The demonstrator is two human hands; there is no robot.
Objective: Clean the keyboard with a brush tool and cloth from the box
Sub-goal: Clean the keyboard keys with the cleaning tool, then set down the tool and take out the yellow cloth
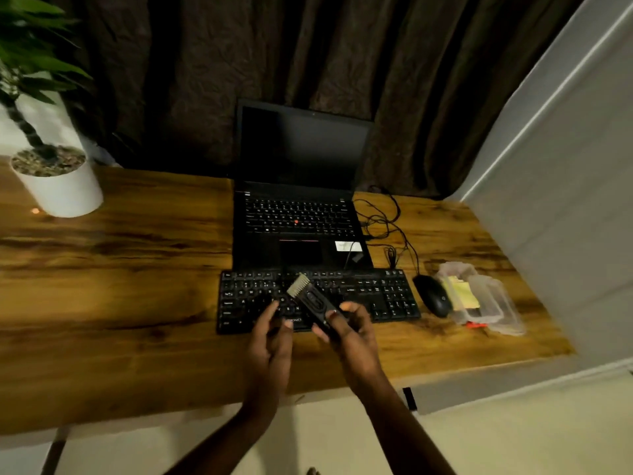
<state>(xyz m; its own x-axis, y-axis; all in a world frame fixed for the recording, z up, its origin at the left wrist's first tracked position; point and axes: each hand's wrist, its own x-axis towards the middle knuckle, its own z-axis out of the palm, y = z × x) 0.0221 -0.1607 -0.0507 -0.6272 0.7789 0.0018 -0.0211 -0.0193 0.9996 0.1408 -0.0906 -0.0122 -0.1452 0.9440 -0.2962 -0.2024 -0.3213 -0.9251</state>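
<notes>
The right hand (pixel 349 330) holds the brush tool (pixel 315 301). Its fingers are curled tight round the black handle. The pale bristles stick up and away from the fingertips, over the middle keys of the keyboard (pixel 380 296), which lies just under both hands. The left hand (pixel 270 334) is right beside the tool with its fingers half bent. I cannot tell if they touch the handle.

I think the job is just starting. The brush is out of the box and ready, but the bristles are not on the keys yet. The yellow cloth (pixel 464 293) is in the clear box (pixel 493 306), far to the right of the right fingers, past the mouse (pixel 433 296). So brushing and wiping both look left to do.

Counting: one brush tool, one keyboard, one box, one cloth, one mouse, one laptop (pixel 298 217) beyond the fingers, one plant pot (pixel 61 190) far to the left, and two hands.
</notes>
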